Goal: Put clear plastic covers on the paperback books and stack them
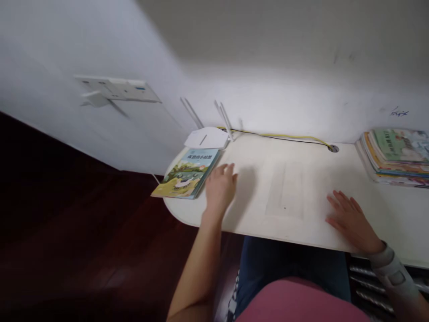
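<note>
My left hand (pixel 221 184) is beside the right edge of a small stack of picture books (pixel 189 174) at the left end of the white desk (pixel 268 188). Its fingers are a little curled and apart, with nothing held. The top book has a blue, green and yellow cover. My right hand (pixel 346 217) is over the desk's front right part, palm down, fingers spread and holding nothing. A grey-white band circles the right wrist.
Behind the books stands a white router (pixel 208 137) with upright antennas. Yellow and black cables (pixel 288 137) run along the wall to a round desk hole (pixel 334 148). Another book stack (pixel 397 156) lies at the far right. A wall socket with a plug (pixel 117 89) is at left.
</note>
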The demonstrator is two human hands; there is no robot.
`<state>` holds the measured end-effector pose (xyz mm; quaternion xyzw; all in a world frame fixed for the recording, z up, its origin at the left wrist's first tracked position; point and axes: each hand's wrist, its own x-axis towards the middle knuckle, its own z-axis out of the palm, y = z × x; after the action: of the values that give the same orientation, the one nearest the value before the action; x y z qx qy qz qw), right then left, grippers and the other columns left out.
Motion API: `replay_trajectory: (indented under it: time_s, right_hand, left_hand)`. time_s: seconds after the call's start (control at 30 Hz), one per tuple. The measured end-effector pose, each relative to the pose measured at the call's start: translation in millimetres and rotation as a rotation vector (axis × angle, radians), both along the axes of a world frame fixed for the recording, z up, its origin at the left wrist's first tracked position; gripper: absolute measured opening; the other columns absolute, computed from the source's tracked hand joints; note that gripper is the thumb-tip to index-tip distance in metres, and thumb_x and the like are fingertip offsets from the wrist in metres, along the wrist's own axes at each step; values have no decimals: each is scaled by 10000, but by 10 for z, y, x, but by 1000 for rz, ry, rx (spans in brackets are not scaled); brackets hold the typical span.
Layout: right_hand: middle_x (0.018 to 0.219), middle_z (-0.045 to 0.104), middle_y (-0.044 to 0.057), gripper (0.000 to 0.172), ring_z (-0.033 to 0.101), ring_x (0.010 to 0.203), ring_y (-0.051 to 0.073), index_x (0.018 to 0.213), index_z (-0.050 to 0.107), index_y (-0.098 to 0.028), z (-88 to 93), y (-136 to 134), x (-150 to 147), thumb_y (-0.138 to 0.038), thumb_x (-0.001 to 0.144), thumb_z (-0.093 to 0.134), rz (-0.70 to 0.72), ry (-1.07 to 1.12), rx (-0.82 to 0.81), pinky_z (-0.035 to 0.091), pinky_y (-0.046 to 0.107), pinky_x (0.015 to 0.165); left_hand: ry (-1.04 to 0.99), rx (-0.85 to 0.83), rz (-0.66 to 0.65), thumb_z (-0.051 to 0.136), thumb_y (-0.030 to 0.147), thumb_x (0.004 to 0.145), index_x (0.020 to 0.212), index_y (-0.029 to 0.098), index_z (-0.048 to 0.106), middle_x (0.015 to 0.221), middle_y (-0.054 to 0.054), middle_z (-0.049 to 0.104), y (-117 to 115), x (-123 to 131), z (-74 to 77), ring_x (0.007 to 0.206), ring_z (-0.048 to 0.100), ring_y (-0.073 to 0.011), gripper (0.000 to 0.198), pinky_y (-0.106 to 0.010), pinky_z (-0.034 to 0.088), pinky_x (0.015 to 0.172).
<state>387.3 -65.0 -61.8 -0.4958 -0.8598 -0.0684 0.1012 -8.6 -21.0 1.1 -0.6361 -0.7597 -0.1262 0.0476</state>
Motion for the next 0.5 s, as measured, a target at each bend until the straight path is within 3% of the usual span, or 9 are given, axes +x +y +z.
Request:
replay_trajectory:
  time_s: [0.1,0.17,0.27,0.33,0.4,0.5]
  right_hand:
    - [1420,429,159,528,374,1318,307,1357,419,-186,-75,22,-16,-476,920,356,-12,3,9,330,525,1024]
    - [1403,446,171,521,395,1304,310,1340,441,-181,-144,21,-12,-478,921,352,-7,9,12,346,521,1010]
    - [1384,466,180,507,416,1289,308,1310,476,-178,-219,12,2,-478,925,339,12,10,19,357,517,1001]
    - [1379,472,181,504,423,1282,311,1300,489,-177,-236,8,7,-478,928,330,16,7,27,359,520,998]
    - [1371,479,185,507,430,1274,314,1300,493,-176,-232,7,6,-477,928,326,12,8,37,361,525,994]
    - [1372,476,189,509,420,1281,310,1306,490,-168,-211,4,-6,-470,929,331,3,1,35,356,521,995]
  left_hand:
    - [76,-65,240,383,329,890,1351,32,378,1424,-285,347,66,-496,-45,1318,300,-427,548,-547,279,1014]
    - [76,-153,344,391,350,879,1334,-33,365,1396,-343,344,77,-726,-162,1289,330,-457,595,-562,301,987]
    - [116,-180,362,345,325,892,1293,-66,397,1322,-359,422,44,-859,-329,1239,407,-435,562,-520,355,951]
    - [152,-172,335,288,286,908,1260,-46,439,1277,-343,474,5,-848,-354,1200,454,-417,508,-499,395,906]
    - [142,-217,320,268,236,906,1198,-1,503,1187,-314,552,-43,-811,-277,1107,536,-400,443,-481,437,835]
    - [100,-289,358,299,195,894,1093,69,565,985,-249,647,-150,-777,10,924,632,-359,355,-442,468,738]
